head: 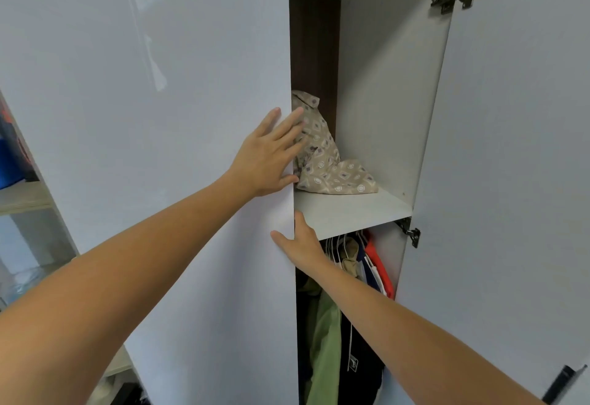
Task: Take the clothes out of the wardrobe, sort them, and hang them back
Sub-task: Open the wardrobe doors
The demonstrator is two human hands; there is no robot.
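The white wardrobe stands partly open. My left hand [269, 152] lies flat with straight fingers on the left door [159, 117], at its free edge. My right hand [300, 238] grips that same edge lower down, thumb on the front and fingers hidden behind the door. On the upper shelf [351, 213] sits a crumpled beige patterned cloth [325, 158]. Below the shelf, clothes on hangers [354, 261] show in the gap: a green garment [325, 334], a dark one [360, 356] and a red one [380, 267].
The right door [510, 149] is swung open, with hinges at its top and by the shelf. A shelving unit with blue and orange items [12, 155] stands at the far left behind the left door.
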